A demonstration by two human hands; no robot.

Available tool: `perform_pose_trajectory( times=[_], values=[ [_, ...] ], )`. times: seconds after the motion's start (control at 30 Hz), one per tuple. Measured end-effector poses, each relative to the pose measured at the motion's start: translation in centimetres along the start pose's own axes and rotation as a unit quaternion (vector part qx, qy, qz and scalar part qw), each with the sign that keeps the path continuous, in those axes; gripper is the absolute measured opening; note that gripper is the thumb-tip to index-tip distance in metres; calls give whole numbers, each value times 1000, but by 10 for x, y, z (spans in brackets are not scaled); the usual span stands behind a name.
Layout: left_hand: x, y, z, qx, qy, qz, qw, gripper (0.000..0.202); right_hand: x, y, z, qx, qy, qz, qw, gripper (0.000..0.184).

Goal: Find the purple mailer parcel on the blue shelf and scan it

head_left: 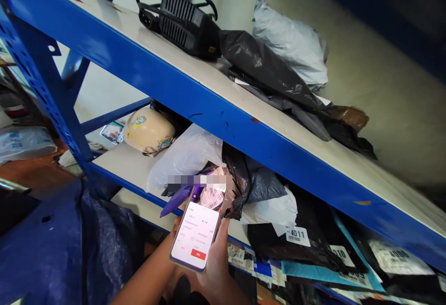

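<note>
I hold a smartphone upright in front of the lower shelf, its screen lit white with a red button near the bottom. My right hand grips its right edge from below, the thumb lying along the side. My left hand comes in from the lower left and sits mostly hidden behind the phone, with a fingertip showing at its left edge. Just behind the phone lie a purple parcel and a package with a barcode label.
A blue metal rack holds grey, black and white mailer bags on two boards. A black power adapter sits on top, a cream helmet on the lower board. Numbered tags such as 4011 hang below. Blue tarp lies lower left.
</note>
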State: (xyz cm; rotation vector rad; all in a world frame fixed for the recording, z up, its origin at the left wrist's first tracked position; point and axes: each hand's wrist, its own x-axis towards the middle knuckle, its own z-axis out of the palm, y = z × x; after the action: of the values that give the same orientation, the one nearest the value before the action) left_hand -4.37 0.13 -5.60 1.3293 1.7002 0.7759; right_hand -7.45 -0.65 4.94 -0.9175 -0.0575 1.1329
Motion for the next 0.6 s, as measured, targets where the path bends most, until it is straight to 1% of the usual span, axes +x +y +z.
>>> perform_pose_trajectory(
  times=[0.03, 0.07, 0.13, 0.2, 0.27, 0.33, 0.43, 0.5, 0.53, 0.6],
  values=[
    [0, 12, -10, 33, 22, -14, 999, 50, 0, 0, 0, 7, -2, -1, 1000, 74],
    [-1, 24, -19, 49, 31, -21, 998, 50, 0, 0, 1, 11, -1, -1, 1000, 73],
    [-5, 42, -33, 39, 13, -18, 999, 53, -1, 0, 1, 9, 6, 1, 1000, 73],
    [-9, 48, -37, 30, -1, -22, 999, 58, -1, 0, 1, 3, 18, 5, 1000, 74],
    [-10, 39, -31, 20, -3, -27, 999, 59, 0, -1, 1, 0, 22, 12, 1000, 78],
    [-5, 18, -17, -8, -26, -21, 999, 63, 0, -1, 1, 2, 17, 28, 999, 80],
    [10, -16, 7, -57, -78, 8, 995, 78, -2, -4, 2, 1, 7, 46, 999, 77],
    [21, -31, 19, -80, -108, 45, 990, 81, -5, -8, 3, -10, 5, 52, 999, 78],
    [25, -35, 23, -93, -128, 75, 985, 77, -7, -11, 3, -19, 14, 49, 999, 77],
    [27, -38, 23, -123, -183, 157, 963, 62, -15, -20, 4, -44, 47, 18, 998, 68]
  ],
)
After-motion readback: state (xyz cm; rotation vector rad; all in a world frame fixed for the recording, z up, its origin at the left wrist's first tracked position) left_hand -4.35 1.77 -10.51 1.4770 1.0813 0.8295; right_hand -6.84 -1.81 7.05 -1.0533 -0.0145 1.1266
